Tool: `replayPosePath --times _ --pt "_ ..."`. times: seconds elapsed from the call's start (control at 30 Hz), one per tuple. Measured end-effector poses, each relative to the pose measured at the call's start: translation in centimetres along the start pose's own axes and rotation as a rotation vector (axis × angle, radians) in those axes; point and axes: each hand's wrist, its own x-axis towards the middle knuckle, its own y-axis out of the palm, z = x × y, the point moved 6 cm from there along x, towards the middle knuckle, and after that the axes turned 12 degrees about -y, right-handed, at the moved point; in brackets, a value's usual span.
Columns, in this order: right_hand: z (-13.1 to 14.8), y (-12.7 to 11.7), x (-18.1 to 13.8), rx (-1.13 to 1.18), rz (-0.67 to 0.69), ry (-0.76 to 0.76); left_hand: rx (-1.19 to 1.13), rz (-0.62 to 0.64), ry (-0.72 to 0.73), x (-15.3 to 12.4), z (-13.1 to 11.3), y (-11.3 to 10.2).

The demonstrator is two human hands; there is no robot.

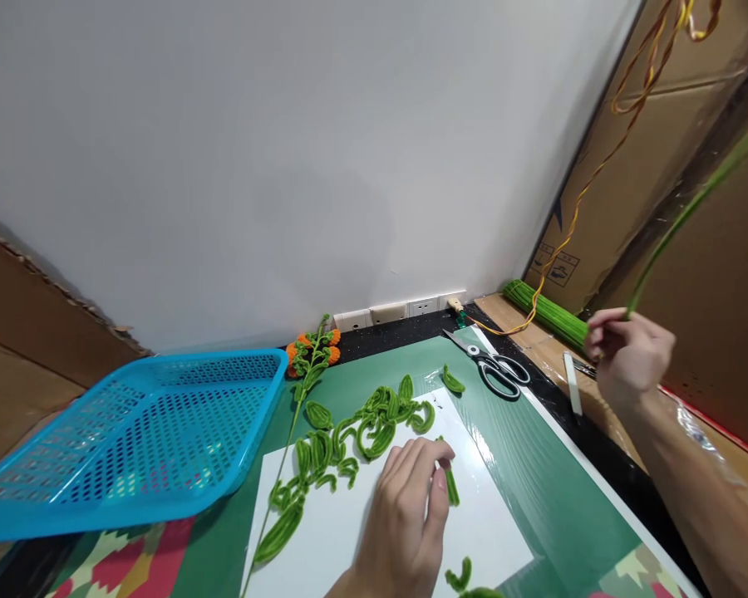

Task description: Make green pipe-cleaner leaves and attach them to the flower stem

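My right hand (634, 355) is raised at the right, its fingers pinched on a long green pipe cleaner (679, 220) that curves up out of view. Over a white sheet (495, 544), my left hand (408, 502) is curled, with thumb and index finger close together. Short straight green pipe cleaner pieces (452, 488) lie by its fingertips; whether they are gripped is hidden. Beyond that hand spreads a cluster of looped green pipe cleaner leaves (383, 407). A made stem with orange flowers (333, 355) lies to the left of them, its thin stalk crossing the sheet.
A blue perforated basket (249, 436) stands at the left. Black-handled scissors (499, 374) lie on the green mat (554, 490). Behind my right hand are a bundle of green pipe cleaners (548, 316) and a white strip-shaped tool (572, 384). A twisted yellow cord (577, 212) hangs near cardboard.
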Motion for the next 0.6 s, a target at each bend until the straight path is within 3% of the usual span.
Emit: replayPosePath --times 0.07,0.13,0.2,0.3,0.4,0.6 --pt "0.0 2.2 -1.9 0.014 0.176 0.032 -0.158 -0.002 -0.114 0.1 0.8 -0.2" --pt "0.6 5.8 -5.0 -0.066 0.639 -0.022 -0.313 0.044 -0.217 0.4 1.5 -0.1" --pt "1.6 8.4 -8.7 -0.180 1.059 -0.175 -0.441 0.135 -0.298 0.6 1.8 0.3" --pt "1.8 10.1 -12.7 -0.363 1.445 -0.239 -0.519 0.244 -0.387 0.9 1.8 1.0" --pt "1.5 10.3 -13.6 -0.482 1.546 -0.239 -0.538 0.227 -0.410 1.0 1.7 0.9" --pt "0.7 9.7 -12.2 -0.600 1.514 -0.221 -0.633 0.095 -0.443 1.1 2.4 0.0"
